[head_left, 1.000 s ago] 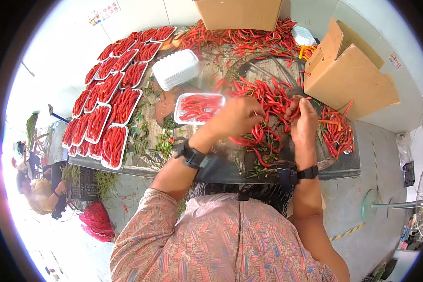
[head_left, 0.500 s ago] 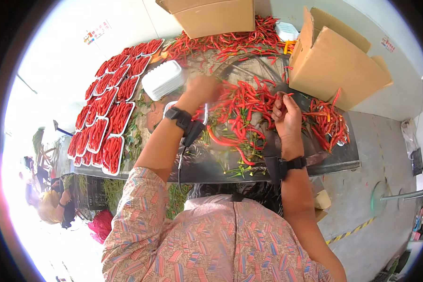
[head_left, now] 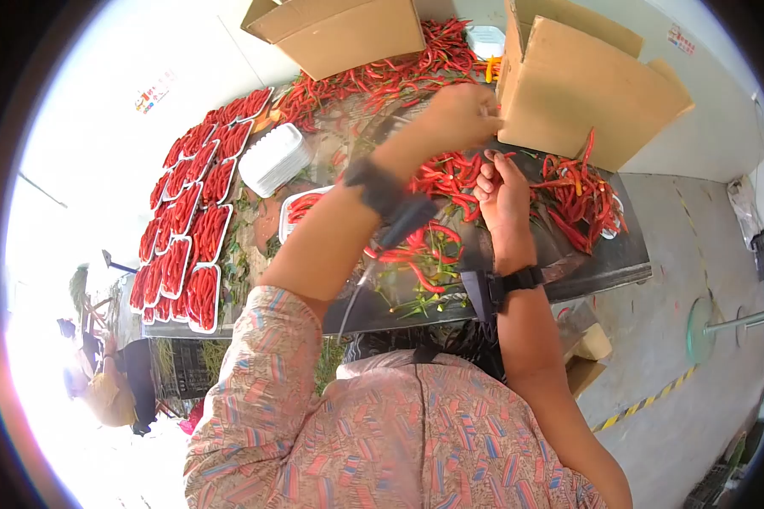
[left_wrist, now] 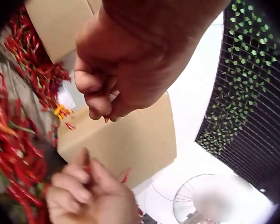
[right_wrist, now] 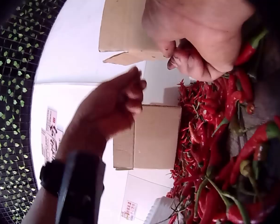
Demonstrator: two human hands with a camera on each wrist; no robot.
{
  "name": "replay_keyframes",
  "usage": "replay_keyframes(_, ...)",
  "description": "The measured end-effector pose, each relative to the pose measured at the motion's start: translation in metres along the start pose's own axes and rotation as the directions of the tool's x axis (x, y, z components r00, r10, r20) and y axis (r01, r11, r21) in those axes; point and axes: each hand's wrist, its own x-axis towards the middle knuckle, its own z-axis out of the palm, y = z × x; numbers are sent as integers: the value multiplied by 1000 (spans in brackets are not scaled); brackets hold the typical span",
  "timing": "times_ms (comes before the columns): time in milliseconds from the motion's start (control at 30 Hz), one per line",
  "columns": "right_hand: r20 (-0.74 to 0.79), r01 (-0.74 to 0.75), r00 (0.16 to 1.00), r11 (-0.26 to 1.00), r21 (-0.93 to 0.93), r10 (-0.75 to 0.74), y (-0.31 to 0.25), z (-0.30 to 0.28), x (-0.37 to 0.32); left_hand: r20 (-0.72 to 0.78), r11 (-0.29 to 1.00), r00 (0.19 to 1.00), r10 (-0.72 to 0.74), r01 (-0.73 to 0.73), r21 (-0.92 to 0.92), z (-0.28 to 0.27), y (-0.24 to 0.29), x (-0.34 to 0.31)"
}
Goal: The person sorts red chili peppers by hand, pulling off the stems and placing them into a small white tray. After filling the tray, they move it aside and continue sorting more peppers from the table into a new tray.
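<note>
My left hand [head_left: 463, 117] is raised above the loose red chili peppers [head_left: 446, 172], in front of the large cardboard box. Its fingers curl inward, and the left wrist view shows a small red tip [left_wrist: 107, 119], like a chili's, between thumb and finger. Just below, my right hand [head_left: 504, 193] is turned palm up. It pinches a red chili pepper [left_wrist: 87, 169], mostly hidden by the fingers. A white tray [head_left: 285, 222] with chilies lies partly behind my left forearm. The right wrist view shows chilies with green stems [right_wrist: 214, 186] beside the right hand [right_wrist: 200, 35].
Filled trays of chilies [head_left: 202, 299] stand in rows at the left. Nested white trays [head_left: 273, 161] are behind the working tray. Cardboard boxes [head_left: 586, 93] stand at the back, with a chili heap [head_left: 348, 95] between. More chilies [head_left: 575, 204] lie at the right table edge.
My left hand went left over the tray, then swung right and up above the right hand. The right hand stays near the pile, its fingers still pinching. The head view has shifted.
</note>
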Motion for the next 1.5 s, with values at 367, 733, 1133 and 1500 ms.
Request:
replay_keyframes(367, 68, 15, 997, 997, 72, -20, -8, -28, 14, 255, 985, 964, -67, 23, 173, 15, -27, -21)
replay_keyframes(733, 129, -24, 991, 994, -109, 38, -1, -16, 10, 164, 973, 985, 51, -86, 214, 23, -61, -74)
replay_keyframes(1133, 286, 275, 958, 404, -872, -35, 14, 12, -13, 81, 839, 939, -334, 336, -428, 8, -61, -91)
replay_keyframes(1500, 401, 341, 906, -329, -880, -133, 17, 31, -15, 202, 383, 870, -450, 392, -837, 16, -57, -139)
